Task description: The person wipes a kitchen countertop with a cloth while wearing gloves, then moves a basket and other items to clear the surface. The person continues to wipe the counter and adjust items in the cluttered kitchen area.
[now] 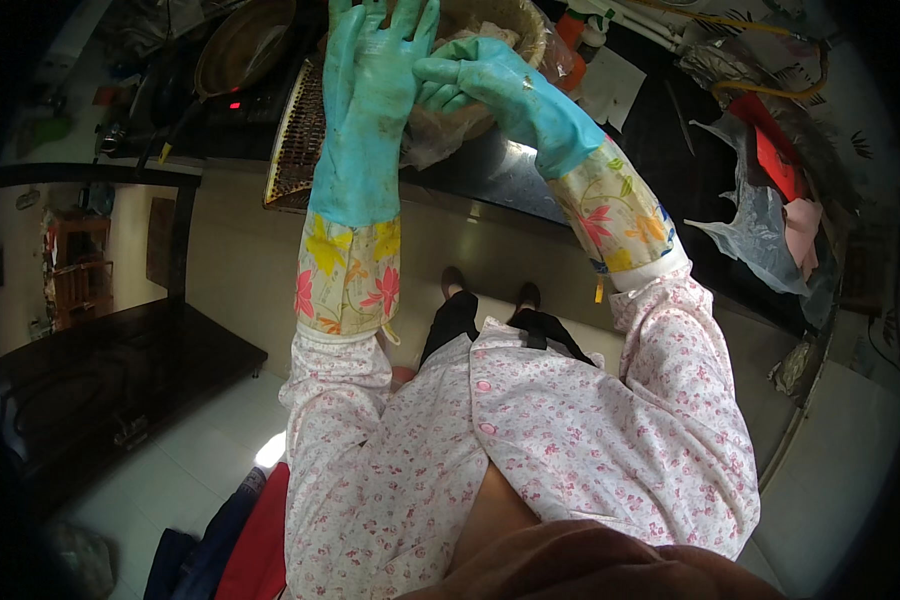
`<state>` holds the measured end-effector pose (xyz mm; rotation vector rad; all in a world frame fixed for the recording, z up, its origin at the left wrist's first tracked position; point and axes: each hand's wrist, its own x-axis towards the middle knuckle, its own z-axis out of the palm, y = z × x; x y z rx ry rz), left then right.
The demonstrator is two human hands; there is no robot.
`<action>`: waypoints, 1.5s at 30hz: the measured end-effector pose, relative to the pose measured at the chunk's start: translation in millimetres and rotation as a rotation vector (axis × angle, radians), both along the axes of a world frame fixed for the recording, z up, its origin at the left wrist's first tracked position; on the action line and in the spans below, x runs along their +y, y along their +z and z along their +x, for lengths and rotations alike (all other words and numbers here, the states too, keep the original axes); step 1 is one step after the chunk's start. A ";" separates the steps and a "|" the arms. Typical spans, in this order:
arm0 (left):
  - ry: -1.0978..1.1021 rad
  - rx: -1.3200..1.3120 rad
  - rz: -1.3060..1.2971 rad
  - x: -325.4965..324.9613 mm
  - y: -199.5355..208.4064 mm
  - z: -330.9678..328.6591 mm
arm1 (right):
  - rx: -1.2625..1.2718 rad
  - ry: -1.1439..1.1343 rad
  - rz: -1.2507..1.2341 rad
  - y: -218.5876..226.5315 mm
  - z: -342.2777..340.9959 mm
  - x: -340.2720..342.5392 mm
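**Soft, Thin-Walled and Likely to Slip**

At the upper middle of the frame we see the left hand (373, 85) raised in a teal left glove (356, 180), its fingers spread apart and nothing visible in its grasp. Just beside it, the right hand (485, 82) wears a matching right glove (568, 142), its fingers curled in toward the edge of the left glove. They look to be touching it, but we cannot tell whether they are clamped on a fold or merely resting there.

Both gloves carry brownish smudges near the fingers. We judge them light, limp and stretchy, hardly fragile, though probably slippery if damp. The floral left cuff (348, 275) and floral right cuff (615, 205) look looser and drier, so we would take hold there, or pinch a fingertip.

Behind the hands, at the top of the frame, sits a pale-rimmed basin (536, 32), with a clear bag (433, 143) bunched below. A woven tray (290, 165) stands left of the left glove, and a pan (220, 70) lies at the upper left.
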<state>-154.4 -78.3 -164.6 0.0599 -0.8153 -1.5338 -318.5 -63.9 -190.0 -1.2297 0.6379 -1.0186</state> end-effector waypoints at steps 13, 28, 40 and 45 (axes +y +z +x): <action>-0.116 0.046 0.004 2.3 0.0 -1.0 | -0.236 -0.163 0.020 0.1 13.4 7.1; -0.188 0.014 0.036 6.5 5.9 -10.5 | 0.013 -0.071 -0.150 -9.8 11.8 -17.7; -0.157 0.027 0.048 4.1 5.5 -4.8 | 0.097 -0.239 -0.196 6.3 14.7 -3.2; -0.155 0.016 0.049 9.0 6.7 -4.1 | 0.006 -0.339 -0.236 2.0 16.6 1.0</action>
